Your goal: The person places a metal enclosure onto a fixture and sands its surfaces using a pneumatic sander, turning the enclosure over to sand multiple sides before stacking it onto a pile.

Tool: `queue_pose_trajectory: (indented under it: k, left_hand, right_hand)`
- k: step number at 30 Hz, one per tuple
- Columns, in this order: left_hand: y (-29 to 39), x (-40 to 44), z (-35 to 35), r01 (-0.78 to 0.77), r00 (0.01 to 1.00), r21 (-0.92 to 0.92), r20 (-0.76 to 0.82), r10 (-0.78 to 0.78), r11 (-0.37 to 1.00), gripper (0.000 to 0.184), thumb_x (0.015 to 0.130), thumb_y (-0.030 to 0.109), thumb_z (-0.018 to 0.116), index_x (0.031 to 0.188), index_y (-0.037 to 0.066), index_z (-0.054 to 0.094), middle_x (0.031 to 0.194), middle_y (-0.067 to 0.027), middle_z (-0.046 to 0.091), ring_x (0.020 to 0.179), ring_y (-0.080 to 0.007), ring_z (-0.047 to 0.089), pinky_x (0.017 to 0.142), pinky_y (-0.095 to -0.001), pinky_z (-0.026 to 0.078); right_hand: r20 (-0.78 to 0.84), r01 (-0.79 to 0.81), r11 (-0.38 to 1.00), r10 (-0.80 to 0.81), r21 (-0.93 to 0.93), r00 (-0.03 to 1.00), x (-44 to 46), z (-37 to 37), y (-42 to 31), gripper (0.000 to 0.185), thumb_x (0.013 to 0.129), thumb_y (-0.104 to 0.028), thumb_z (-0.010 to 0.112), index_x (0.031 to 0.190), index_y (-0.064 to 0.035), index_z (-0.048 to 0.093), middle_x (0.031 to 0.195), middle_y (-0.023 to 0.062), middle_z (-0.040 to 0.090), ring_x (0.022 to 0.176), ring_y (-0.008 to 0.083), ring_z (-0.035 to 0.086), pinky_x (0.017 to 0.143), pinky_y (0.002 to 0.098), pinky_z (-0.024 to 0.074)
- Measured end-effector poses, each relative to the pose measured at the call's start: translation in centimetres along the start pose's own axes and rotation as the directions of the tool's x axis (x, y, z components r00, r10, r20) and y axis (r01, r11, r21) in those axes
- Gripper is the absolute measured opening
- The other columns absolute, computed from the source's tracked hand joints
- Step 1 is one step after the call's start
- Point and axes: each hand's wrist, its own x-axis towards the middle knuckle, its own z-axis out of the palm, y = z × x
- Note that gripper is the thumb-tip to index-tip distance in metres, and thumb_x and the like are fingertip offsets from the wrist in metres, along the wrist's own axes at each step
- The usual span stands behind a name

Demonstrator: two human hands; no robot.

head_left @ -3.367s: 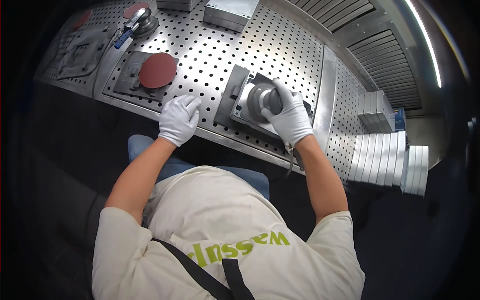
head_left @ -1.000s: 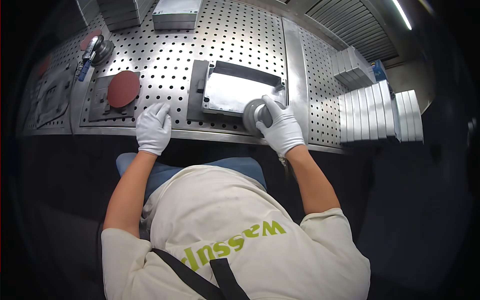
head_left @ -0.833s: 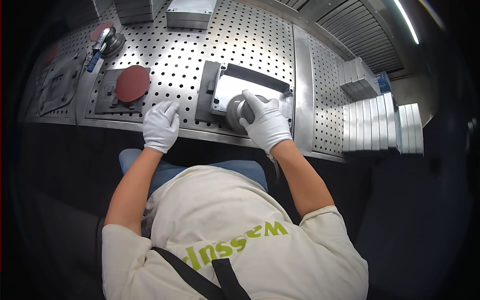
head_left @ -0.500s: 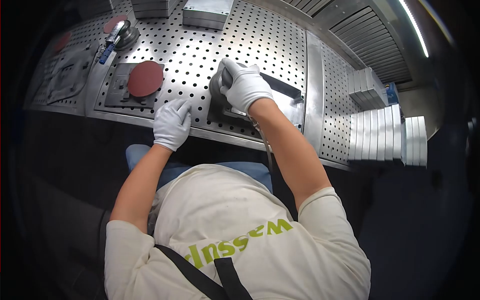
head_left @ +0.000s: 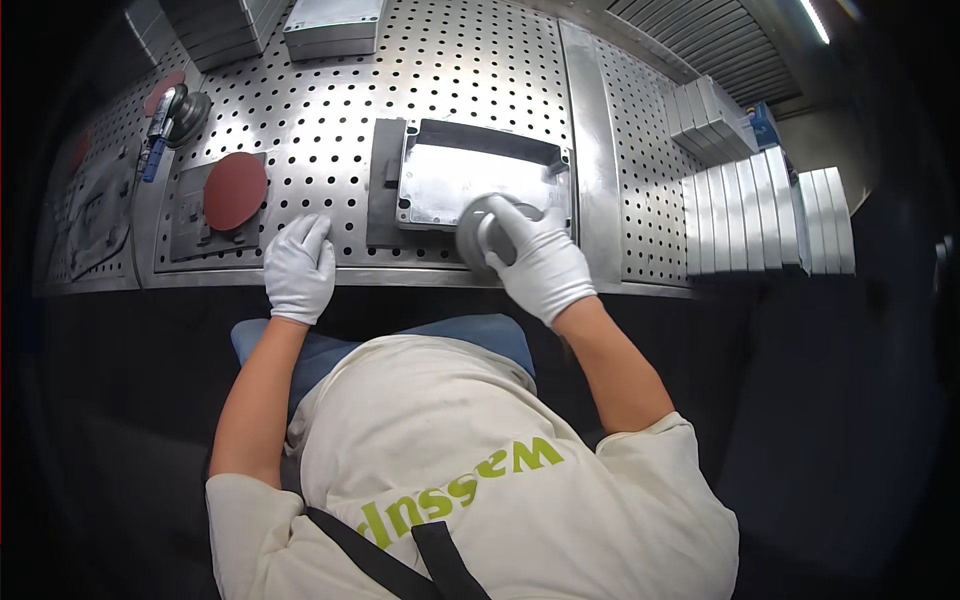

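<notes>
My right hand (head_left: pixel 538 258), in a white glove, is wrapped round the top of a round grey sander (head_left: pixel 474 240). The sander is at the near edge of an open metal box (head_left: pixel 470 180), over its front right part. Under the box a dark plate (head_left: pixel 385 220) shows at the left and front. My left hand (head_left: pixel 299 268), also gloved, rests at the table's front edge with its fingers curled together; whether anything is inside them is hidden. Left of it a red sanding disc (head_left: pixel 235 191) lies on a grey fixture plate (head_left: pixel 185 235).
A second sander (head_left: pixel 186 115) with a blue fitting is at the back left of the perforated table (head_left: pixel 330 120). Metal boxes (head_left: pixel 332 28) stand at the back. Rows of metal parts (head_left: pixel 740 215) stand at the right, near a vent grille (head_left: pixel 700 40).
My right hand and the sander have come from the box's left end to its near edge, uncovering the inside. The view has shifted; my left hand stays at the table edge.
</notes>
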Motion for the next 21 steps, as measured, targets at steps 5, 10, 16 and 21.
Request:
queue_pose_trajectory:
  k: [5, 10, 16, 21]
  left_hand:
    - [0.6, 0.3, -0.2, 0.006, 1.000, 0.012, 0.006, -0.006, 1.000, 0.031, 0.085, 0.009, 0.067, 0.116, 0.004, 0.069, 0.113, -0.0130, 0.070, 0.105, -0.0352, 0.067, 0.094, -0.0480, 0.053]
    - [0.5, 0.1, 0.2, -0.013, 0.999, 0.035, -0.036, 0.015, 0.999, 0.031, 0.084, 0.008, 0.068, 0.115, 0.004, 0.069, 0.114, -0.0141, 0.070, 0.104, -0.0365, 0.067, 0.093, -0.0488, 0.053]
    - [0.9, 0.5, -0.4, 0.017, 1.000, 0.002, 0.009, -0.017, 1.000, 0.030, 0.083, 0.006, 0.067, 0.113, 0.004, 0.069, 0.112, -0.0145, 0.070, 0.105, -0.0374, 0.066, 0.093, -0.0496, 0.052]
    - [0.7, 0.5, -0.7, 0.036, 0.998, -0.016, 0.052, -0.035, 0.999, 0.032, 0.082, 0.005, 0.067, 0.114, 0.002, 0.069, 0.112, -0.0154, 0.069, 0.105, -0.0382, 0.066, 0.092, -0.0507, 0.053]
  right_hand:
    - [-0.192, -0.038, 0.997, 0.049, 0.064, 0.980, 1.0, -0.6, 10.2, 0.077, 0.085, -0.023, 0.083, 0.154, -0.0302, 0.049, 0.136, 0.0358, 0.049, 0.121, 0.0492, 0.062, 0.106, 0.0490, 0.0537]
    - [-0.089, -0.336, 0.936, 0.346, 0.109, 0.934, 5.2, -3.5, 13.2, 0.082, 0.085, -0.029, 0.084, 0.157, -0.0301, 0.046, 0.140, 0.0325, 0.049, 0.124, 0.0492, 0.061, 0.110, 0.0474, 0.0508]
    - [-0.141, -0.232, 0.973, 0.232, 0.017, 0.963, 13.4, -5.2, 12.7, 0.082, 0.083, -0.037, 0.077, 0.158, -0.0231, 0.047, 0.134, 0.0254, 0.064, 0.123, 0.0433, 0.064, 0.108, 0.0451, 0.0522]
    - [-0.110, 0.001, 1.000, 0.001, 0.023, 0.994, 19.8, -3.6, 7.9, 0.082, 0.079, -0.036, 0.079, 0.154, -0.0202, 0.051, 0.122, 0.0211, 0.071, 0.115, 0.0395, 0.068, 0.104, 0.0432, 0.0535]
